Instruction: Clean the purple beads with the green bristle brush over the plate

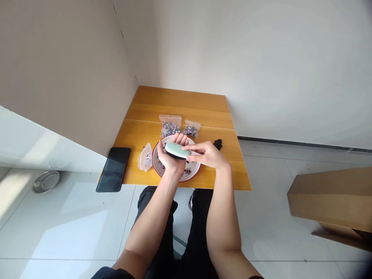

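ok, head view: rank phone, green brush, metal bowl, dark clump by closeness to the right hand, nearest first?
From the right hand:
1. Green brush: held in it.
2. Dark clump: just to its right, on the table.
3. Phone: at the table's left edge.
4. Metal bowl: far left, beyond the phone.

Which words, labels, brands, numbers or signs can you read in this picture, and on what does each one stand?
None: no text can be read anywhere.
The green-backed brush in the right hand, the dark-screened smartphone and the cardboard box show no legible print.
The beads in the two zip bags are too small to tell whether any are marked.
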`<state>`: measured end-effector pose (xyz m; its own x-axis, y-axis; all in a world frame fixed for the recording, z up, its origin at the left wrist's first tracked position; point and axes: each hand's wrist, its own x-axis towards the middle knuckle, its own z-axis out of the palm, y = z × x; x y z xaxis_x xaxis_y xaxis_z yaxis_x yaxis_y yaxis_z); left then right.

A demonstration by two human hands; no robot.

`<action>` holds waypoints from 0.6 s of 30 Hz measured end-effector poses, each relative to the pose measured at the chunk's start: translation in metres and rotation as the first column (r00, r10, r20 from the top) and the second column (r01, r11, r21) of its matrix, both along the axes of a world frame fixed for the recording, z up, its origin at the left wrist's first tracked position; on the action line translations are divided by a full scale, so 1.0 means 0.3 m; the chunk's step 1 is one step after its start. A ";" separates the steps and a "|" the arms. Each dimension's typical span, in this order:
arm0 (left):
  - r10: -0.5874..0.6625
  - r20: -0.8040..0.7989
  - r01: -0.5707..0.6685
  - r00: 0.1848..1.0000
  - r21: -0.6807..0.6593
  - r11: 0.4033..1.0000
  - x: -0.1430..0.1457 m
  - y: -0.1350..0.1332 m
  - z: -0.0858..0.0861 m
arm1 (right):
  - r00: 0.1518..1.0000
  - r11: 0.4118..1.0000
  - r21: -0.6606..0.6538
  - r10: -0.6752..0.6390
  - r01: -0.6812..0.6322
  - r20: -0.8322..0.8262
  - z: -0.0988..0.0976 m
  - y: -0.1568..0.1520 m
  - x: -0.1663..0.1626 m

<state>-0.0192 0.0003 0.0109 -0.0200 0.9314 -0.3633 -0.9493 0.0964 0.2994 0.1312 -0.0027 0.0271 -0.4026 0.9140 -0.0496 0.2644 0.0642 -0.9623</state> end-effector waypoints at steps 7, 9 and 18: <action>0.044 -0.016 -0.044 0.999 0.005 0.999 -0.026 0.010 -0.005 | 1.000 0.999 -0.031 -0.008 0.007 -0.009 -0.007 -0.002 0.001; 0.023 -0.010 -0.023 1.000 -0.002 1.000 -0.025 0.009 -0.006 | 1.000 1.000 -0.023 0.010 -0.010 0.007 -0.006 -0.001 -0.002; 0.004 -0.007 -0.004 1.000 0.055 0.998 -0.026 0.021 -0.010 | 0.999 0.999 0.004 -0.049 0.049 0.022 0.002 -0.001 -0.013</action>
